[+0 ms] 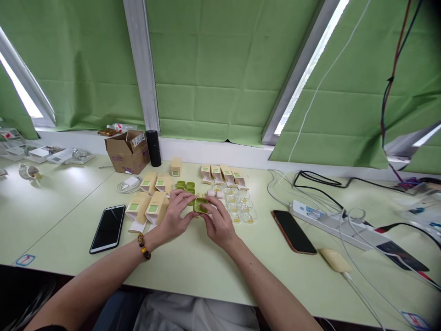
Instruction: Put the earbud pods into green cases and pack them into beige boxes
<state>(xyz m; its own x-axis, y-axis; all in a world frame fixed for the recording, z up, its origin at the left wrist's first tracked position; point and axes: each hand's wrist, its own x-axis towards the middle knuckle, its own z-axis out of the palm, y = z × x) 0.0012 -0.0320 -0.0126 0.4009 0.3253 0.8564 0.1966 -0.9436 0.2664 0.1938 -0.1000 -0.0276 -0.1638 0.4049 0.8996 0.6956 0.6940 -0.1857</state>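
A small green square cup (199, 209) is held between my two hands, a little above the table, its hollow facing up toward me. My left hand (177, 214) grips its left side with the fingers closed on it. On the other side my right hand (220, 223) pinches it, with a finger reaching into the hollow. Several like green cups (186, 184) stand just behind. To the right are rows of small clear containers (244, 209) with yellow spots. Cream cartons (156, 209) with green labels and open flaps stand beside my left hand.
More open cartons (221, 174) stand at the back, with a cardboard box (127, 154) and black cylinder (153, 148) further left. A phone (108, 228) lies left; another phone (292, 231), a power strip (327, 223) and loose cables lie right. A coiled white cable (129, 185) is near the box.
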